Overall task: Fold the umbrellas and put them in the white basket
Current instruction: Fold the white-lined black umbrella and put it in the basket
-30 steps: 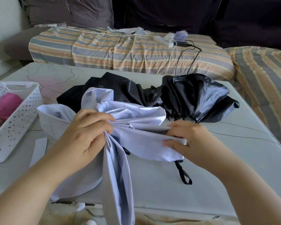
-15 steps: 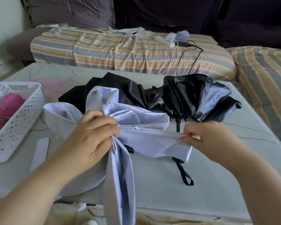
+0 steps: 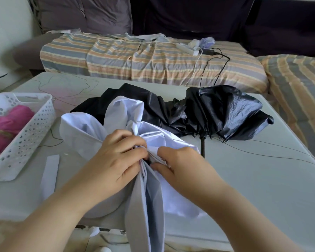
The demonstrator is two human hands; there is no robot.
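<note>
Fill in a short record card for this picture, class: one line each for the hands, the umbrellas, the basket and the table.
left hand: grips the gathered cloth of the white umbrella
right hand: pinches the same cloth, close beside the left hand
black umbrella: lies unfolded on the table behind the white one
white basket: at the table's left, holds a pink umbrella
table: also bears a white strip
</note>
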